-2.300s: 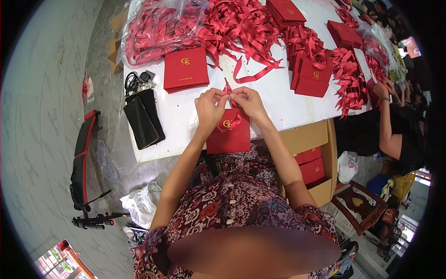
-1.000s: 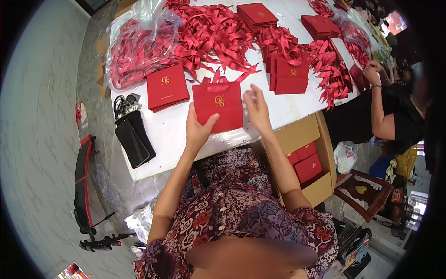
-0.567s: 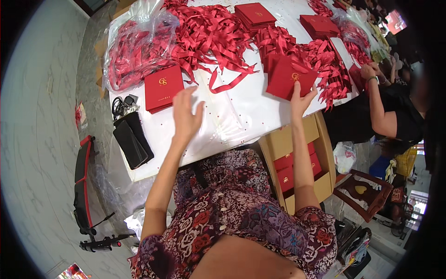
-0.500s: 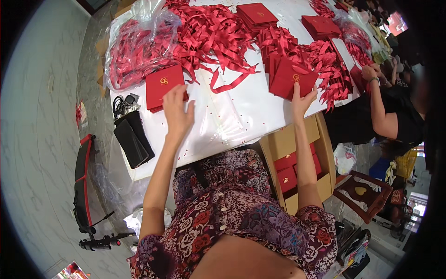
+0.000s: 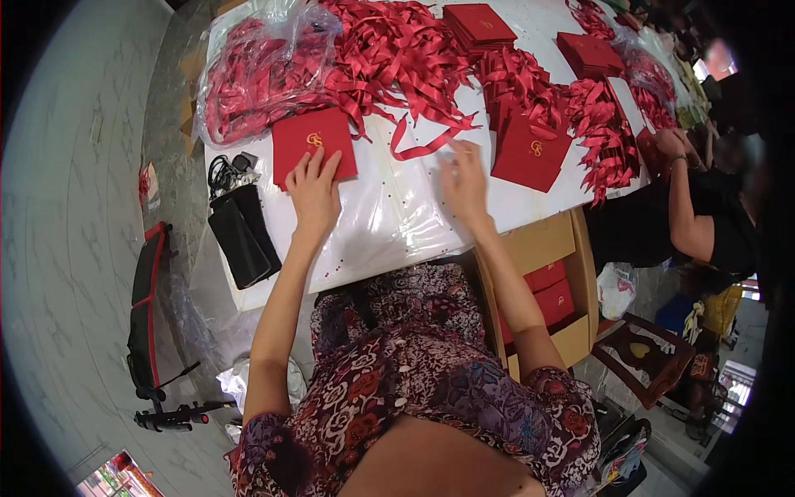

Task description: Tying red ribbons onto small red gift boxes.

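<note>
My left hand point(image 5: 314, 195) lies with fingers spread on a square red card folder point(image 5: 310, 124) bearing a gold emblem, at the left of the table. Whether other folders lie beneath it is hard to tell. My right hand point(image 5: 465, 189) hovers over the white table, fingers apart and slightly blurred, holding nothing. Its fingertips are close to a loose loop of red ribbon point(image 5: 414, 154). To the right of that hand, another red folder point(image 5: 530, 157) rests on a row of folders with red ribbons point(image 5: 526, 87) trailing over them.
A clear plastic bag of red ribbons point(image 5: 257, 91) and a ribbon heap point(image 5: 397, 50) cover the back. A black pouch point(image 5: 244, 236) and cables point(image 5: 222, 176) lie at left. A cardboard box point(image 5: 530, 240) with red folders stands by my right arm. A co-worker's arm point(image 5: 691, 207) is at right.
My right hand has let go of the red folder, which now lies on the row, and has moved left. My left hand has come down onto the left folder. The view has shifted slightly.
</note>
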`<state>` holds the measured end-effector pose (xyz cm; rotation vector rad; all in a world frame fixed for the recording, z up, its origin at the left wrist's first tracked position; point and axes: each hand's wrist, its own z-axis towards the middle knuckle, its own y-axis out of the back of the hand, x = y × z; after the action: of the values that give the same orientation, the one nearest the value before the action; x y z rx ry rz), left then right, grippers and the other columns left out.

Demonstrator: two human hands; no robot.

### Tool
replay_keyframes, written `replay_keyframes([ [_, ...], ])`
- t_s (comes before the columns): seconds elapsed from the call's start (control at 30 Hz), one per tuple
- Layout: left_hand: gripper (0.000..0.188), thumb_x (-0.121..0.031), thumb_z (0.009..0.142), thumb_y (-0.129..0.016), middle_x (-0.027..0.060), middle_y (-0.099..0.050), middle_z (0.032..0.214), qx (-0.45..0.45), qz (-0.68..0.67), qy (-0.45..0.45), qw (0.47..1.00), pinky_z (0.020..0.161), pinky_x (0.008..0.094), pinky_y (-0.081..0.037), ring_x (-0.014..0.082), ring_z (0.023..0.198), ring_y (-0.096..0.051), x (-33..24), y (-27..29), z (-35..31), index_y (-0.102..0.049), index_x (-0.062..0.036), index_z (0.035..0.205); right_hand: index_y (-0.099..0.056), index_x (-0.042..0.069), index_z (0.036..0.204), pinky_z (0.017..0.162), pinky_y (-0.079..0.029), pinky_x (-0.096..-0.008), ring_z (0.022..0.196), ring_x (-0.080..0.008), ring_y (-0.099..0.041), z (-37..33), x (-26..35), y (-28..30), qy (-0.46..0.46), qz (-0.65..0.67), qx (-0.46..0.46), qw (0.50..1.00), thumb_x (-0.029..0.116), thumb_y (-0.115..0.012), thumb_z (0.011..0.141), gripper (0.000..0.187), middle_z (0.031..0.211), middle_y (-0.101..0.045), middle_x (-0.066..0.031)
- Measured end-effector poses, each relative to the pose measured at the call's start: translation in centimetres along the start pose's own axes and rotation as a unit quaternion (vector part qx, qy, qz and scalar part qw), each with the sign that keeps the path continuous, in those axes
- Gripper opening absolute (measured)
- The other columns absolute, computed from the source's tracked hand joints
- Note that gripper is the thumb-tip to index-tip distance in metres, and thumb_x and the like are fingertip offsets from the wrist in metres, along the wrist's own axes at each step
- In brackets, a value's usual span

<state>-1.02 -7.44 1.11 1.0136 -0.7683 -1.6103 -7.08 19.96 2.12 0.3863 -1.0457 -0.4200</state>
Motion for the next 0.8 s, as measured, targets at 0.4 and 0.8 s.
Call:
replay_keyframes([
  [0.4, 0.053, -0.012, 0.074, -0.069, 0.0092, -0.055, 0.132, 0.127, -0.031, -0.032, 0.991, 0.098, 0.0471, -0.036, 0.0312, 0.120, -0.049, -7.5, 3.8, -9.6, -0.062, -0.0155, 0.127, -0.061, 0.004, 0.089, 0.075, -0.048, -0.0435, 0.086, -0.0341, -0.055, -3.4, 1.4, -1.0, 0.128, -0.071, 0.233, 0.961, 0.013, -0.067, 0.080, 0.014, 0.091, -0.056, -0.0144],
  [0.8, 0.054, -0.024, 0.078, -0.078, 0.0120, -0.058, 0.122, 0.048, -0.106, 0.038, 0.993, 0.092, 0.0422, -0.039, 0.0316, 0.112, -0.053, -4.9, 2.9, -5.2, -0.061, -0.0080, 0.127, -0.062, 0.003, 0.085, 0.068, -0.049, -0.0452, 0.079, -0.0344, -0.063, -1.8, 4.2, -2.6, -0.029, -0.068, 0.256, 0.964, 0.025, -0.072, 0.085, 0.024, 0.082, -0.064, -0.0152],
])
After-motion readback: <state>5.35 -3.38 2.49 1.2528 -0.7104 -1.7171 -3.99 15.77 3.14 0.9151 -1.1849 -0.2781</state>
